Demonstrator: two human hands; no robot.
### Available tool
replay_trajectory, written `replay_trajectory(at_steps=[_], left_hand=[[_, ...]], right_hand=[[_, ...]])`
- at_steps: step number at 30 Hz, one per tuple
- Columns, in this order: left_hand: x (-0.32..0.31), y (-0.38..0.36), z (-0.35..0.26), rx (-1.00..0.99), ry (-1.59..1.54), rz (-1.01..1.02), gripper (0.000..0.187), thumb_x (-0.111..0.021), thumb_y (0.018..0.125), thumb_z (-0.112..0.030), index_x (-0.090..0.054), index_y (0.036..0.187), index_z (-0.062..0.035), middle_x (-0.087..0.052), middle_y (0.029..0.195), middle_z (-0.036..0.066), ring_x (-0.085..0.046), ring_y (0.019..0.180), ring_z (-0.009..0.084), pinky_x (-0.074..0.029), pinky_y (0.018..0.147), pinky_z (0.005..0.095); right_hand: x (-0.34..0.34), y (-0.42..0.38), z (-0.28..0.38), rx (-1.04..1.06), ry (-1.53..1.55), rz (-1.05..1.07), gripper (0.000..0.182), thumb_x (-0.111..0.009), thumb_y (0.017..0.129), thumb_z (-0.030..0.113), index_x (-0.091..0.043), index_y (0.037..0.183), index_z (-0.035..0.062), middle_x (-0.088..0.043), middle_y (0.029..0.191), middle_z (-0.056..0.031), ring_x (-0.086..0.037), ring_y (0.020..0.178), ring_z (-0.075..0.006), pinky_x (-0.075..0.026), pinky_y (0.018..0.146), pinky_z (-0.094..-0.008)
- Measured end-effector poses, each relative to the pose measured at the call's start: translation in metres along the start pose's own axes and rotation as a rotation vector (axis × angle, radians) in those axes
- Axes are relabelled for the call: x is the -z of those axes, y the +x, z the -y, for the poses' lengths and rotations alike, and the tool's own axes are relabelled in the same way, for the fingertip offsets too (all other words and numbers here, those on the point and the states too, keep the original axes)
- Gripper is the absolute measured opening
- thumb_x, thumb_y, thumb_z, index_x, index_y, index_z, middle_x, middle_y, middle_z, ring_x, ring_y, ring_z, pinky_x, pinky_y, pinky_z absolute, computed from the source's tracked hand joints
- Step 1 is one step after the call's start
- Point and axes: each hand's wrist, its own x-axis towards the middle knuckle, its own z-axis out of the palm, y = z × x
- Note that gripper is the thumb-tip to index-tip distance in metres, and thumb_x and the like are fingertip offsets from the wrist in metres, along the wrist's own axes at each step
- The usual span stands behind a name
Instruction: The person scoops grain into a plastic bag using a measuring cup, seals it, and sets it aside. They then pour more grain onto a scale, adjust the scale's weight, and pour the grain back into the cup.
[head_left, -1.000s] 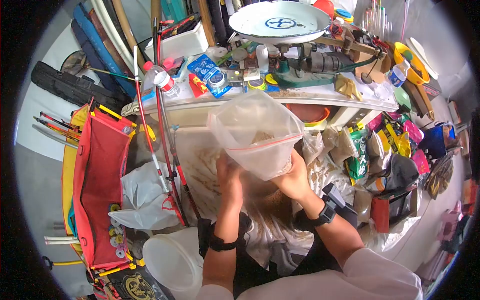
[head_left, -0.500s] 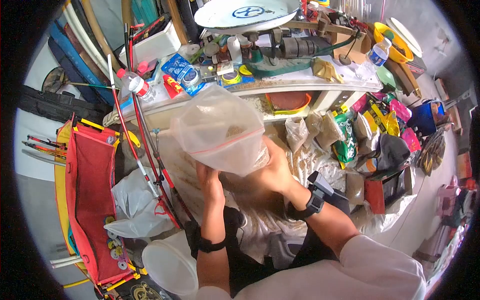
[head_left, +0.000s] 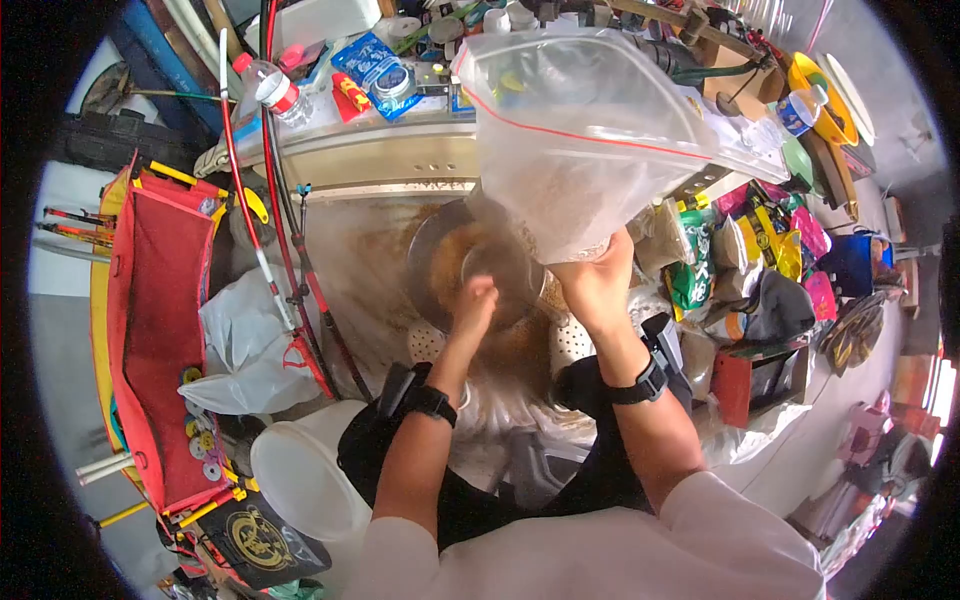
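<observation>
In the head view my right hand [head_left: 598,285] grips the bottom of a clear zip bag [head_left: 590,140] with a red seal line. The bag stands upright with its mouth spread, and some pale grains lie low inside it. My left hand [head_left: 475,308] is closed over a dark round basin [head_left: 428,285] on the floor. It appears to hold a dark round cup [head_left: 505,275], smeared by motion. Brown grainy material [head_left: 455,255] lies in the basin, partly hidden by the cup and bag.
A cluttered workbench [head_left: 380,160] runs along the far side. Red and white rods [head_left: 245,210] lean at the left near a red open case [head_left: 165,330]. A white bucket [head_left: 310,475] stands by my left leg. Several filled bags [head_left: 690,265] lie at the right.
The bag has moved up and right in my right hand. My left hand has left the bag and is now down over the basin. The view has shifted, showing the basin.
</observation>
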Motion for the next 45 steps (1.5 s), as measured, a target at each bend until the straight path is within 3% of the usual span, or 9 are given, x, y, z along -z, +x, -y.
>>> replay_trajectory(at_steps=[7,9,14,16,20,21,22,25,45], left_hand=[[-0.068,-0.016,0.078,0.710,-0.378,0.245,0.027,-0.055,0.086,-0.035,-0.053,0.103,-0.0136,-0.058,0.090,0.000,-0.054,0.078,0.0135,-0.043,0.067,0.0292],[-0.095,-0.004,0.112,0.616,-0.754,0.437,0.035,-0.055,0.087,-0.044,-0.055,0.105,-0.0133,-0.058,0.092,0.003,-0.055,0.088,0.0206,-0.043,0.073,0.0339],[-0.134,0.012,0.107,0.699,-1.103,0.151,0.032,-0.053,0.090,-0.034,-0.055,0.112,-0.0099,-0.056,0.091,0.004,-0.055,0.087,0.0169,-0.045,0.078,0.0331],[-0.128,0.000,0.104,-0.111,-0.153,0.222,0.034,-0.057,0.089,-0.028,-0.054,0.116,-0.0078,-0.055,0.087,0.003,-0.055,0.086,0.0160,-0.046,0.073,0.0313],[-0.124,0.026,0.159,-0.180,0.052,0.202,0.039,-0.061,0.086,-0.022,-0.051,0.121,-0.0074,-0.055,0.089,0.005,-0.054,0.087,0.0149,-0.048,0.072,0.0294],[-0.115,0.027,0.155,0.135,-0.488,0.255,0.039,-0.062,0.085,-0.021,-0.050,0.120,-0.0082,-0.055,0.090,0.006,-0.055,0.086,0.0167,-0.049,0.072,0.0321],[-0.104,0.026,0.148,0.455,-1.025,0.292,0.038,-0.064,0.085,-0.019,-0.050,0.119,-0.0089,-0.055,0.092,0.007,-0.056,0.085,0.0186,-0.050,0.073,0.0349],[-0.083,-0.009,0.058,0.584,-1.049,0.022,0.027,-0.061,0.087,-0.022,-0.051,0.109,-0.0105,-0.055,0.085,0.005,-0.056,0.077,0.0212,-0.049,0.069,0.0391],[0.152,-0.162,-0.190,0.123,-0.178,0.050,0.022,-0.053,0.091,-0.023,-0.055,0.099,-0.0029,-0.049,0.064,0.001,-0.047,0.049,0.0100,-0.040,0.044,0.0248]], right_hand=[[0.009,0.001,-0.009,0.007,-0.115,-0.097,0.040,-0.072,0.068,0.006,-0.058,0.104,-0.0022,-0.064,0.099,-0.0095,-0.060,0.091,-0.0160,-0.047,0.081,-0.0298],[0.009,0.001,-0.004,0.057,-0.113,-0.104,0.034,-0.071,0.069,0.006,-0.060,0.099,-0.0031,-0.066,0.094,-0.0104,-0.061,0.087,-0.0167,-0.048,0.078,-0.0298],[0.026,-0.002,-0.023,0.153,-0.480,-0.052,0.047,-0.073,0.067,0.004,-0.057,0.111,-0.0004,-0.060,0.109,-0.0149,-0.058,0.100,-0.0311,-0.043,0.089,-0.0386],[0.029,-0.006,-0.027,0.092,-0.424,-0.074,0.048,-0.073,0.067,0.005,-0.058,0.112,0.0002,-0.060,0.110,-0.0158,-0.057,0.101,-0.0326,-0.043,0.090,-0.0393],[0.028,0.002,-0.014,0.128,-0.369,-0.114,0.040,-0.071,0.068,0.006,-0.058,0.105,-0.0019,-0.062,0.103,-0.0126,-0.059,0.093,-0.0238,-0.045,0.084,-0.0345],[0.023,0.006,-0.007,0.058,-0.208,-0.135,0.032,-0.070,0.069,0.006,-0.059,0.098,-0.0026,-0.065,0.094,-0.0097,-0.060,0.085,-0.0169,-0.047,0.078,-0.0301],[0.022,0.007,-0.007,0.058,-0.194,-0.136,0.032,-0.070,0.069,0.006,-0.059,0.098,-0.0026,-0.065,0.094,-0.0097,-0.060,0.085,-0.0169,-0.047,0.078,-0.0301],[0.025,0.011,-0.008,0.080,-0.117,-0.083,0.033,-0.069,0.069,0.004,-0.058,0.100,-0.0023,-0.065,0.095,-0.0092,-0.060,0.086,-0.0154,-0.047,0.079,-0.0294],[0.012,0.011,-0.002,-0.067,-0.254,0.389,0.054,-0.072,0.059,-0.004,-0.057,0.110,-0.0001,-0.064,0.099,-0.0037,-0.058,0.092,-0.0132,-0.045,0.086,-0.0280]])
